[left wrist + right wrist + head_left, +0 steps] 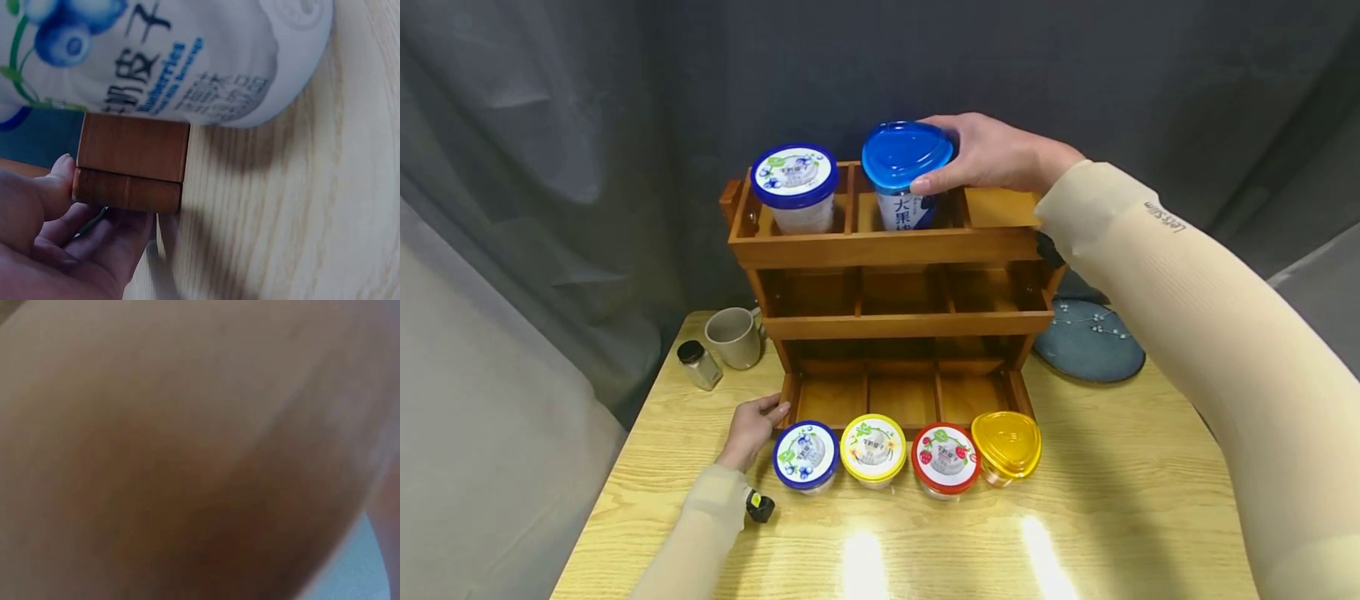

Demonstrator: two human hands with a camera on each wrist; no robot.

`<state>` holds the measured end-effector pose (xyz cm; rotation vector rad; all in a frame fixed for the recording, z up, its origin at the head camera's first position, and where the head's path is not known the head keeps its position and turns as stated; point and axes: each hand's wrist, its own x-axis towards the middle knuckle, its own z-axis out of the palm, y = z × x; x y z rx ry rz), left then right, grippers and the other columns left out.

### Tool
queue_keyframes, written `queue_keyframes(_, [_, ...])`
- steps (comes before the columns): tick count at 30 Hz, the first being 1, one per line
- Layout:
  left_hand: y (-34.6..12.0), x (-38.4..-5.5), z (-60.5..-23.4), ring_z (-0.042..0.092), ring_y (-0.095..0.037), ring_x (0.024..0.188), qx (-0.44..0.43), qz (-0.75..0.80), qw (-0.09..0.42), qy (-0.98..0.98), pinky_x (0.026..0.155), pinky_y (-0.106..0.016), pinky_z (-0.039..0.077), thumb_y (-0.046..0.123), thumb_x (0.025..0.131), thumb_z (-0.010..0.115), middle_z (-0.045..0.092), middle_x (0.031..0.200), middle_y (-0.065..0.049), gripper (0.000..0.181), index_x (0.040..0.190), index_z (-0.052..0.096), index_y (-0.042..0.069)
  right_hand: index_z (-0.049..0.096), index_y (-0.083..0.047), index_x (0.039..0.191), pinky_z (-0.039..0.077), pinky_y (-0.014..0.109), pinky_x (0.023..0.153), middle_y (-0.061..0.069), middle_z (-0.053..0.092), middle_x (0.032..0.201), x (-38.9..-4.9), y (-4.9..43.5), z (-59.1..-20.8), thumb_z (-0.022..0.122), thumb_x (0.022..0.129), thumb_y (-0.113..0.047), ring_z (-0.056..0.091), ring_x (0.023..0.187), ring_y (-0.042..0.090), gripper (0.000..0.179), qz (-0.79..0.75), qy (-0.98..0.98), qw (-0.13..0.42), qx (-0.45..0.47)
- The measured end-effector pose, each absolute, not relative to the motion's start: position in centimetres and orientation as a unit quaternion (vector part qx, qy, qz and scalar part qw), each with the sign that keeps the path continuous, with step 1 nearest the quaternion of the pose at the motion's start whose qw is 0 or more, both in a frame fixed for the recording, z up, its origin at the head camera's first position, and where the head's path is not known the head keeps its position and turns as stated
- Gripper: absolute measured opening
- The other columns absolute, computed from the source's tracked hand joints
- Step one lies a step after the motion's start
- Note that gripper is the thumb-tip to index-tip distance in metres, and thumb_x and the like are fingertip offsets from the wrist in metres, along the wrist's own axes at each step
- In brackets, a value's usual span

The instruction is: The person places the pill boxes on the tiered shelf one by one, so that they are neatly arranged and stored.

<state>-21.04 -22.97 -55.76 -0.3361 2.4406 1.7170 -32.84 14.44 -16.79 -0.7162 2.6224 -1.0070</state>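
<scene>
A tiered wooden rack (891, 325) stands on the table. My right hand (981, 154) grips a cup with a blue lid (906, 154) at the top tier's middle compartment, thumb at the front just under the lid. Left of it, a blueberry cup with a dark blue rim (795, 177) sits in the top left compartment. Low down, my left hand (752, 432) holds the rack's front left corner (130, 187) between thumb and fingers. A blueberry cup (806, 456) stands right beside this hand. The right wrist view is filled by a blurred brownish surface.
In front of the rack stand a yellow-rimmed cup (873, 450), a red-rimmed cup (946, 459) and a cup with a yellow lid (1007, 446). At left are a mug (734, 338) and a black-capped jar (699, 365). A blue-grey plate (1090, 342) lies at right.
</scene>
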Motion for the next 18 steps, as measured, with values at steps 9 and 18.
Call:
queue_keyframes(9, [-24.4, -19.7, -55.7, 0.055, -0.036, 0.122, -0.13, 0.568, 0.048, 0.811, 0.102, -0.046, 0.047, 0.014, 0.1, 0.061, 0.058, 0.132, -0.027, 0.043, 0.137, 0.053, -0.008, 0.017, -0.018, 0.16, 0.028, 0.045, 0.117, 0.007, 0.033, 0.157, -33.9, 12.9, -16.9, 0.077, 0.081, -0.05, 0.034, 0.14, 0.027, 0.105, -0.333, 0.896, 0.138, -0.261])
queue_keyframes(18, [-22.1, -21.3, -55.7, 0.057, -0.036, 0.119, -0.102, 0.552, 0.06, 0.826, 0.099, -0.046, 0.049, 0.018, 0.1, 0.061, 0.057, 0.134, -0.025, 0.045, 0.138, 0.054, -0.006, 0.017, -0.029, 0.16, 0.028, 0.051, 0.116, 0.004, 0.027, 0.16, -33.1, 15.6, -16.7, 0.077, 0.08, -0.05, 0.029, 0.143, 0.029, 0.102, -0.316, 0.909, 0.117, -0.247])
